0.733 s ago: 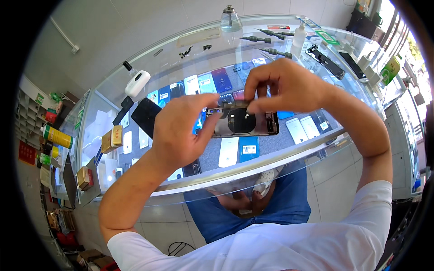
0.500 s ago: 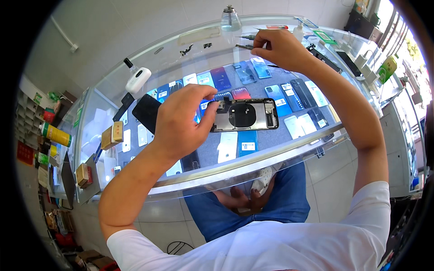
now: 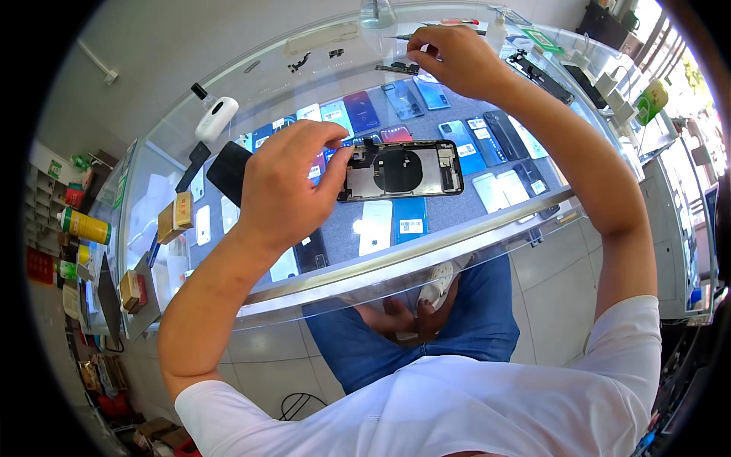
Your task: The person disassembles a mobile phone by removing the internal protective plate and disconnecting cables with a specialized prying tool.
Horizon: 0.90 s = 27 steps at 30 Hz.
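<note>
Only the left hand [image 3: 285,186] grips the opened phone [image 3: 401,169].

A curved glass display counter [image 3: 487,228] stands on a grey tiled floor [image 3: 556,289], daylight at right.

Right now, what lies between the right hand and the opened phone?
Head view: bare glass countertop; only display phones under it lie between the right hand and the opened phone.

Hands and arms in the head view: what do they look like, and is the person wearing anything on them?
Both are bare: the left hand and right hand wear no gloves, and no rings or watch show. The forearms are uncovered. Short white T-shirt sleeves end at the upper arms.
</note>
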Each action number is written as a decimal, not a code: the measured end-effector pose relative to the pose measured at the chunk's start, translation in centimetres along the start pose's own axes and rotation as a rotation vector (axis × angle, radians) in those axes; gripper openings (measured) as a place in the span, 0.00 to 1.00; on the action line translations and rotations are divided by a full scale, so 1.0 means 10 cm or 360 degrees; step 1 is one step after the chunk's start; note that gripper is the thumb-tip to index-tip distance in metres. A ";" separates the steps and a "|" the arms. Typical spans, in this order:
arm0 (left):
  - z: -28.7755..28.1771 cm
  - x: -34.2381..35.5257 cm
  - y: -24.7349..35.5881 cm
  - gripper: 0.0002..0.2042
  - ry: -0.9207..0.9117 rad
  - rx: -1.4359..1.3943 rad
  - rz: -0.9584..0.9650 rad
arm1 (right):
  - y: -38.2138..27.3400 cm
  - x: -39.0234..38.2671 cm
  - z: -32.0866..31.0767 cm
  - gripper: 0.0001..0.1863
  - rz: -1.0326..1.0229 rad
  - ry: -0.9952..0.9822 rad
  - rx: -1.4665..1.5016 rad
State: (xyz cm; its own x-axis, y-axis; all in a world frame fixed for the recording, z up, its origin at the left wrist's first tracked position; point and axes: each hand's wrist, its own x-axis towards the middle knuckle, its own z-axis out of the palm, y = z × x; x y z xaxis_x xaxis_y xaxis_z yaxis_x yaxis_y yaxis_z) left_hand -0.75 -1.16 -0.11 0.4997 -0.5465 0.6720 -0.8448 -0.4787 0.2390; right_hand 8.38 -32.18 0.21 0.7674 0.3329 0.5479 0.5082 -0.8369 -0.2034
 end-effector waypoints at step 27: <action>-0.08 -0.05 -0.02 0.52 -0.0409 -0.0540 -0.0388 | -0.86 -0.55 -0.76 0.38 0.0054 -0.1108 0.0381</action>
State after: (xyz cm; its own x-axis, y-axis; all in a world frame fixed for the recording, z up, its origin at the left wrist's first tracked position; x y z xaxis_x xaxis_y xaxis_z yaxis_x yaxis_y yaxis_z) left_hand -0.99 -0.25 0.09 0.6857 -0.6186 0.3837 -0.6907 -0.3863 0.6113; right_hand -3.24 -30.10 5.11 0.8143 0.5738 -0.0878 0.4900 -0.7605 -0.4261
